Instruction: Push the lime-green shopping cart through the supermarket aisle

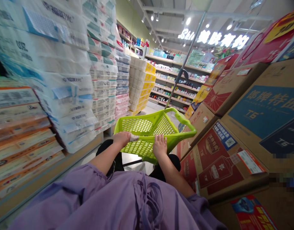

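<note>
A lime-green plastic shopping basket with lattice sides stands between my knees, its handle on the right. Inside, a divider is visible. My left hand is closed at the near rim, with a small crumpled whitish wad poking out beside the thumb; its material is unclear. On the same rim, farther right, my right hand has its fingers hooked over the edge. The thumb is hidden. A thin greenish pole rises behind the basket.
Tall stacks of wrapped tissue packs line the left side on a low platform. Cardboard cartons are piled close on the right. Shelves of small goods stand at the back, past yellow-and-white packs.
</note>
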`<action>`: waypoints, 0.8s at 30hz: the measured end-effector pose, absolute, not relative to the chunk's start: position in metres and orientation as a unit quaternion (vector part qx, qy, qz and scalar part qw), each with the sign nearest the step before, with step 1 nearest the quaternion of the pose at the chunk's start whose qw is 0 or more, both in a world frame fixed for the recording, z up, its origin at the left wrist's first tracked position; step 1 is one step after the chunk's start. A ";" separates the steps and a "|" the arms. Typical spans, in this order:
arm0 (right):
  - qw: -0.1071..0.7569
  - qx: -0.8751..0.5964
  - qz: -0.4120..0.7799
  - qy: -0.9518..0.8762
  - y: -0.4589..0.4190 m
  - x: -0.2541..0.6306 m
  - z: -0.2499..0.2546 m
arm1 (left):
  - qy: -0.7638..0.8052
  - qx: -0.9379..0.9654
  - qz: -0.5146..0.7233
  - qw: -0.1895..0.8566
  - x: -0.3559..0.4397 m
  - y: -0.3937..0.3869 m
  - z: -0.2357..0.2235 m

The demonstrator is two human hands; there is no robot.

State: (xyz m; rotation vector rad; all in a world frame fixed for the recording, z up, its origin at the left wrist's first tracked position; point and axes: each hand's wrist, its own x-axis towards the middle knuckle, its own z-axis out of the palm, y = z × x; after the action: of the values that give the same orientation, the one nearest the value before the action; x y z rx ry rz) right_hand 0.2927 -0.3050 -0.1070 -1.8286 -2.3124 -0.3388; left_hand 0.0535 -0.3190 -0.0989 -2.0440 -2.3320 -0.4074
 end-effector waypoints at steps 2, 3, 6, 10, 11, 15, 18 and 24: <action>0.090 -0.616 -0.114 -0.774 -0.305 0.290 -0.107 | -0.736 -0.660 -0.147 0.035 0.068 -0.321 -0.101; 0.091 -0.617 -0.113 -0.774 -0.306 0.289 -0.107 | -0.719 -0.676 -0.152 0.047 0.078 -0.322 -0.102; 0.096 -0.616 -0.114 -0.774 -0.306 0.289 -0.107 | -0.626 -0.762 -0.153 0.065 0.109 -0.320 -0.106; 0.093 -0.608 -0.123 -0.779 -0.306 0.292 -0.108 | -0.570 -0.807 -0.148 0.042 0.119 -0.311 -0.109; 0.090 -0.607 -0.123 -0.780 -0.306 0.293 -0.108 | -0.566 -0.810 -0.148 0.027 0.114 -0.308 -0.109; 0.083 -0.608 -0.115 -0.781 -0.306 0.294 -0.107 | -0.539 -0.818 -0.196 -0.051 0.087 -0.297 -0.102; 0.081 -0.614 -0.105 -0.778 -0.306 0.292 -0.106 | -0.603 -0.740 -0.294 -0.040 0.076 -0.288 -0.088; 0.081 -0.616 -0.102 -0.777 -0.305 0.292 -0.107 | -0.614 -0.745 -0.261 -0.009 0.100 -0.288 -0.084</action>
State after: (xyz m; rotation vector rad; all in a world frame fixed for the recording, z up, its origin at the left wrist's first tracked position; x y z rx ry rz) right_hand 0.2916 -0.3055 -0.1070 -1.8419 -2.3214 -0.3059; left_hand 0.1001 -0.2878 -0.0840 -2.3541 -1.9393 -0.8252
